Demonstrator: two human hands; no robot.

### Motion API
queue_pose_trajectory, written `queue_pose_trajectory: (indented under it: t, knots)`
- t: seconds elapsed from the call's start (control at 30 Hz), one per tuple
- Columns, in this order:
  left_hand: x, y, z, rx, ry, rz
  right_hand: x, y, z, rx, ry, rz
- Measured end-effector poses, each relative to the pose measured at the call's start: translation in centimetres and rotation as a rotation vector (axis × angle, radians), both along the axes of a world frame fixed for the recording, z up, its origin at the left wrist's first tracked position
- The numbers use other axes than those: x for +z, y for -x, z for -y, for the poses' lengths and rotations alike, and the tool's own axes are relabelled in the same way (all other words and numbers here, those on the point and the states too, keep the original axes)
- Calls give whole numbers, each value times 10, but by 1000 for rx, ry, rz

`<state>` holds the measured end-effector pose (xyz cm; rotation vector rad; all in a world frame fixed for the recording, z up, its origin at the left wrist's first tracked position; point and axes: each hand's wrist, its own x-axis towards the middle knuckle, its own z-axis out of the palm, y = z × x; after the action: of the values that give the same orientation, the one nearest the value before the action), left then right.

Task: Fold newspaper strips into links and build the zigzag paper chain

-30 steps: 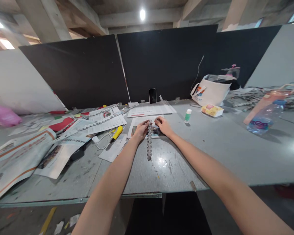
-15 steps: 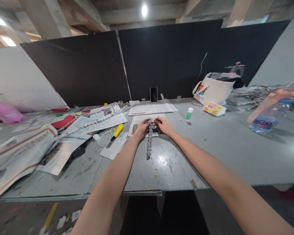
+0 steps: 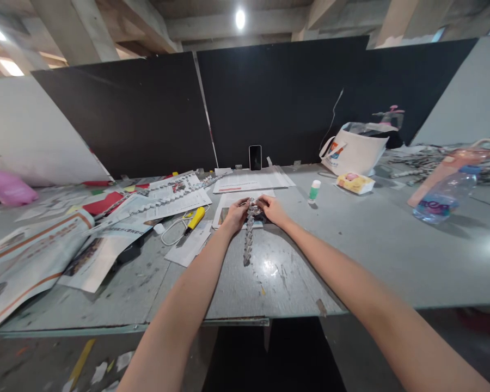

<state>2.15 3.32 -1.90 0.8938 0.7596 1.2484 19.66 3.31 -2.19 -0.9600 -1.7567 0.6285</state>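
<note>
— Both hands meet just above the frame's middle: the left hand (image 3: 236,214) and right hand (image 3: 270,209) pinch the far end of a folded newspaper chain (image 3: 249,234), fingers closed on it.

— Where does the chain lie?

— On the grey table (image 3: 351,256), over a printed sheet (image 3: 228,209). Its long axis runs from the hands straight toward the lower edge of the frame, free end nearest the viewer.

— Any containers?

— A white tote bag (image 3: 353,152) at upper right, its contents unclear. At the right edge, a clear water bottle (image 3: 443,198) lies beside a pink bottle (image 3: 453,166).

— Around the hands?

— A green-capped glue stick (image 3: 314,191) stands to the right, near a yellow packet (image 3: 354,182). Left: a yellow-handled utility knife (image 3: 195,219), a white cable (image 3: 172,231), spread newspapers (image 3: 36,256). A phone (image 3: 255,157) stands upright against the black board (image 3: 286,98) behind. Nothing blocks the chain.
</note>
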Motion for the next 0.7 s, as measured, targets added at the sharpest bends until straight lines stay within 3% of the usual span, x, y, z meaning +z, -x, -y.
queue_pose_trajectory:
  t: [0.7]
  knots:
    - [-2, -1, 5, 45, -146, -176, 1, -5, 0, 65, 58, 1]
